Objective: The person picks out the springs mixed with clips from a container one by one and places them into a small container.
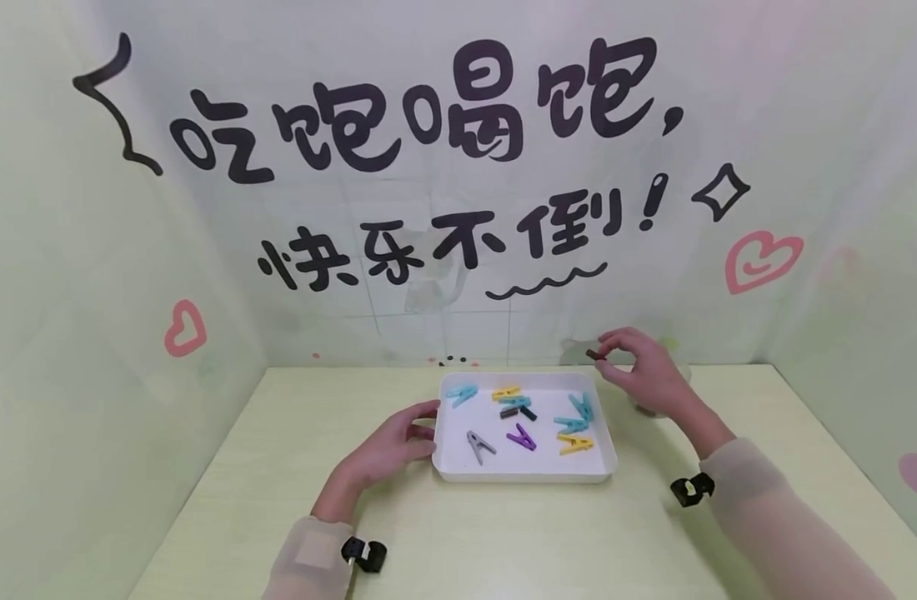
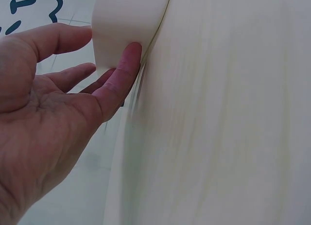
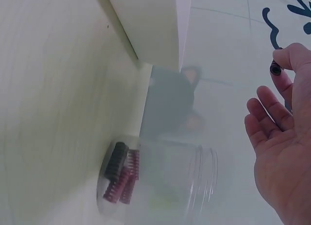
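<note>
My right hand point(image 1: 646, 371) is raised beyond the tray's far right corner and pinches a small dark brown cylinder point(image 1: 595, 355) between thumb and forefinger. In the right wrist view its other fingers are loosely bent. A clear jar point(image 3: 175, 181) stands upright near that hand, with several ridged pieces point(image 3: 127, 183), dark and reddish, at its bottom. My left hand point(image 1: 389, 446) rests its fingertips against the left wall of a white tray point(image 1: 526, 477). Inside the tray, two short dark cylinders point(image 1: 509, 412) lie among several clothespins: blue, yellow, one purple point(image 1: 522, 437) and one grey point(image 1: 479, 447).
The tray sits on a pale wooden table point(image 1: 518, 542). A light wall point(image 1: 398, 333) with large dark lettering rises at the table's back edge, and similar panels close off both sides. Black wrist straps point(image 1: 693, 489) are on both sleeves.
</note>
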`<act>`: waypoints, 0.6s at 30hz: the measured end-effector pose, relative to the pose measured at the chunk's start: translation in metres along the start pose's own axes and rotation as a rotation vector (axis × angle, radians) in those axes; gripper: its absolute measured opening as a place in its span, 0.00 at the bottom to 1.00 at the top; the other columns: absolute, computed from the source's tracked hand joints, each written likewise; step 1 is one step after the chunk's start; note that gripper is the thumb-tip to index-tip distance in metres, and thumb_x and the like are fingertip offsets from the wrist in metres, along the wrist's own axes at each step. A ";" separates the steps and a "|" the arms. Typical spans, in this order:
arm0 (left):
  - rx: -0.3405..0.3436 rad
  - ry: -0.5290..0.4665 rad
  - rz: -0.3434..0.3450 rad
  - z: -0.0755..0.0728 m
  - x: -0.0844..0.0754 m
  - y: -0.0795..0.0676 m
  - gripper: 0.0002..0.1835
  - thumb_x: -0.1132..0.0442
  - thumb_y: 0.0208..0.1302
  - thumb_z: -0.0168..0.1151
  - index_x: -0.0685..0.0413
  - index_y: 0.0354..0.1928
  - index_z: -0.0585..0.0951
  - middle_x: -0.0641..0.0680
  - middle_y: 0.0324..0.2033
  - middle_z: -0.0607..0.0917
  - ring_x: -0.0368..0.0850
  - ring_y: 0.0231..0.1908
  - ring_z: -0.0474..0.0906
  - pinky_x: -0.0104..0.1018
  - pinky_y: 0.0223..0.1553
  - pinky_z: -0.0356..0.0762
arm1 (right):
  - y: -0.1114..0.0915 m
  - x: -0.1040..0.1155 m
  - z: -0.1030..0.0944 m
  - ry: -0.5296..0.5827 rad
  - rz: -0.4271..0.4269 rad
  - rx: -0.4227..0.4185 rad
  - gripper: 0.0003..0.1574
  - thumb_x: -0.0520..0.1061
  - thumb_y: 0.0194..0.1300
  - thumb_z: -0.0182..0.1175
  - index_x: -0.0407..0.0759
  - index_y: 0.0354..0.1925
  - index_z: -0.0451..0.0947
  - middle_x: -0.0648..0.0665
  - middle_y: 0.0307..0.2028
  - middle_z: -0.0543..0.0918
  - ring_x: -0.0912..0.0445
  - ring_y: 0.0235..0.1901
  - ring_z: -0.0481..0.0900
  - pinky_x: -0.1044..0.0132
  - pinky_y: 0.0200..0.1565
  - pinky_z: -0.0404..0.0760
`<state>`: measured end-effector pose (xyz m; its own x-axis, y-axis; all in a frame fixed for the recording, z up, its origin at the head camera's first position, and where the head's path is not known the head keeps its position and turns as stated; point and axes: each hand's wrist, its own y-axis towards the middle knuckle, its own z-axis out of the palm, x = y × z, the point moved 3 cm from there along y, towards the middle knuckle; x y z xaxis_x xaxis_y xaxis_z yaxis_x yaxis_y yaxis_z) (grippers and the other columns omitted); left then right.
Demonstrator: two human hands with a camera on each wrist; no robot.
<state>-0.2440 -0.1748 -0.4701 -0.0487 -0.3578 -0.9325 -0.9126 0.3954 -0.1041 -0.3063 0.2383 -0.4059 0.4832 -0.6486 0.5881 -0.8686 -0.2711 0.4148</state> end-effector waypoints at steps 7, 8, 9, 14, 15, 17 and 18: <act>0.002 -0.007 0.007 -0.002 0.000 0.003 0.37 0.71 0.74 0.61 0.61 0.81 0.62 0.61 0.74 0.70 0.60 0.65 0.76 0.48 0.63 0.79 | -0.007 -0.011 -0.018 -0.001 0.024 -0.050 0.05 0.37 0.69 0.69 0.39 0.43 0.84 0.35 0.59 0.82 0.35 0.60 0.78 0.34 0.58 0.78; 0.003 -0.005 0.009 -0.002 0.000 0.003 0.37 0.71 0.74 0.61 0.61 0.81 0.62 0.62 0.74 0.70 0.60 0.65 0.75 0.49 0.63 0.79 | -0.008 -0.013 -0.021 -0.002 0.029 -0.056 0.05 0.37 0.69 0.69 0.39 0.43 0.84 0.35 0.59 0.82 0.35 0.60 0.78 0.34 0.58 0.78; 0.005 -0.004 0.011 -0.002 0.001 0.003 0.37 0.71 0.74 0.61 0.62 0.81 0.62 0.62 0.74 0.70 0.60 0.65 0.75 0.49 0.64 0.79 | -0.010 -0.015 -0.023 -0.008 0.034 -0.062 0.05 0.37 0.70 0.69 0.39 0.43 0.84 0.35 0.59 0.82 0.35 0.60 0.77 0.34 0.58 0.78; 0.007 0.000 0.014 -0.002 0.002 0.004 0.36 0.71 0.74 0.61 0.62 0.81 0.62 0.63 0.74 0.70 0.60 0.65 0.75 0.52 0.65 0.78 | -0.021 -0.025 -0.036 -0.029 0.055 -0.098 0.04 0.37 0.69 0.69 0.39 0.42 0.85 0.35 0.58 0.82 0.35 0.61 0.77 0.33 0.59 0.76; 0.007 -0.001 0.014 -0.002 0.002 0.004 0.36 0.71 0.74 0.61 0.62 0.81 0.62 0.63 0.75 0.69 0.60 0.65 0.75 0.52 0.65 0.78 | -0.023 -0.027 -0.038 -0.032 0.059 -0.104 0.03 0.38 0.70 0.69 0.39 0.42 0.85 0.35 0.59 0.82 0.36 0.61 0.77 0.34 0.58 0.77; 0.005 0.000 0.010 -0.001 0.002 0.003 0.36 0.71 0.74 0.61 0.62 0.81 0.62 0.63 0.75 0.69 0.60 0.65 0.75 0.52 0.65 0.78 | -0.027 -0.031 -0.042 -0.039 0.066 -0.117 0.03 0.39 0.70 0.69 0.40 0.42 0.85 0.36 0.59 0.82 0.36 0.61 0.77 0.39 0.55 0.78; 0.005 0.000 0.007 -0.001 0.002 0.003 0.36 0.71 0.74 0.61 0.62 0.81 0.62 0.63 0.75 0.69 0.60 0.65 0.75 0.52 0.65 0.78 | -0.029 -0.033 -0.044 -0.044 0.068 -0.122 0.03 0.39 0.70 0.69 0.40 0.42 0.85 0.36 0.59 0.82 0.37 0.60 0.77 0.44 0.54 0.79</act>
<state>-0.2473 -0.1748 -0.4718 -0.0551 -0.3546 -0.9334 -0.9103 0.4019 -0.0989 -0.2922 0.2990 -0.4074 0.4158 -0.6938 0.5880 -0.8782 -0.1383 0.4579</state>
